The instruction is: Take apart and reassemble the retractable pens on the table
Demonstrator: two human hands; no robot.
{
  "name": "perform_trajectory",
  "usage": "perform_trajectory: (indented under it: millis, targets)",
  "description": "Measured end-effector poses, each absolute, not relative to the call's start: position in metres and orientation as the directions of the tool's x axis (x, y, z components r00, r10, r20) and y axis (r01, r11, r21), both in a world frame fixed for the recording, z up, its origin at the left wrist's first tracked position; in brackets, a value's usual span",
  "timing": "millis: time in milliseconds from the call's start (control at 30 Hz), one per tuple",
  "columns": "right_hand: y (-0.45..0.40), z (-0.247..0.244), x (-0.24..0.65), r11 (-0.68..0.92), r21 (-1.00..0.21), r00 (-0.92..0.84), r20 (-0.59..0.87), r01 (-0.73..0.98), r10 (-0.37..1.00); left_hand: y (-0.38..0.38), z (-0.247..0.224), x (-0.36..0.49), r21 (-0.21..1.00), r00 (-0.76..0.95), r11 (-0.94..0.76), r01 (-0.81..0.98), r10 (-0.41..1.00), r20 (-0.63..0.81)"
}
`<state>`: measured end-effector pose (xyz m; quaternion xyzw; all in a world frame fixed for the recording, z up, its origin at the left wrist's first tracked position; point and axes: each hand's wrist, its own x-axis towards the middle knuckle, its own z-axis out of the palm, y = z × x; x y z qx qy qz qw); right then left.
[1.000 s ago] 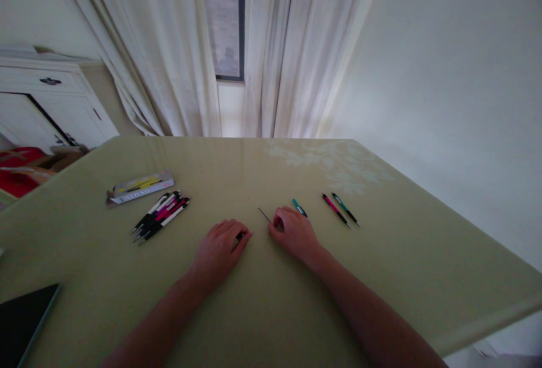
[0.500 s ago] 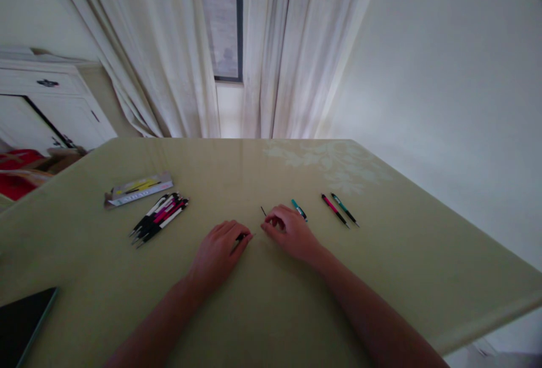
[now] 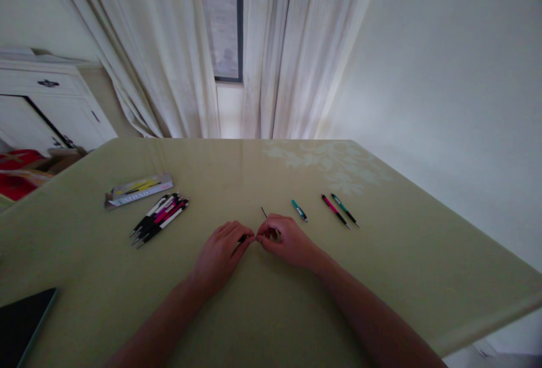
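Note:
My left hand [image 3: 221, 250] pinches a short black pen barrel piece [image 3: 243, 238] between thumb and fingers, most of it hidden. My right hand [image 3: 288, 240] has its thumb and index fingertip pressed together where they meet the left fingertips. Whatever sits in that pinch is too small to make out. Just behind the right hand, a thin dark stick like a pen refill [image 3: 263, 211] lies on the table. Beyond it rests a short teal pen barrel with a clip [image 3: 299, 210]. Farther right lie a pink and black pen [image 3: 335, 211] and a teal and black pen [image 3: 344, 210], side by side.
A pile of several pens [image 3: 159, 218], white, pink and black, lies to the left. Behind it is a printed pen box [image 3: 139, 189]. A dark flat device [image 3: 27, 323] occupies the near left corner of the pale green table [image 3: 402, 261]. Curtains hang beyond the far edge.
My right hand has moved left and slightly toward me, so its fingertips now meet the left ones. The teal barrel behind it shows fully. My left hand has hardly moved.

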<state>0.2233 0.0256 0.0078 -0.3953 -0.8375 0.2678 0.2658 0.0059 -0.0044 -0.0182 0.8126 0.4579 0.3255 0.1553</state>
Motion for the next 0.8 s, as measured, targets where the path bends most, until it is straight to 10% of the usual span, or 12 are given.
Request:
perform_trajectory:
  millis: [400, 800]
  targets:
    - [0.047, -0.007, 0.240, 0.258, -0.340, -0.185, 0.232, 0.904, 0.955, -0.013, -0.011, 0.010, 0.591, 0.370, -0.517, 0.619, 0.856, 0.361]
    - [0.038, 0.012, 0.240, 0.413, -0.621, -0.308, 0.275, 0.667, 0.911, -0.006, -0.003, 0.008, 0.698, 0.204, -0.494, 0.519, 0.864, 0.460]
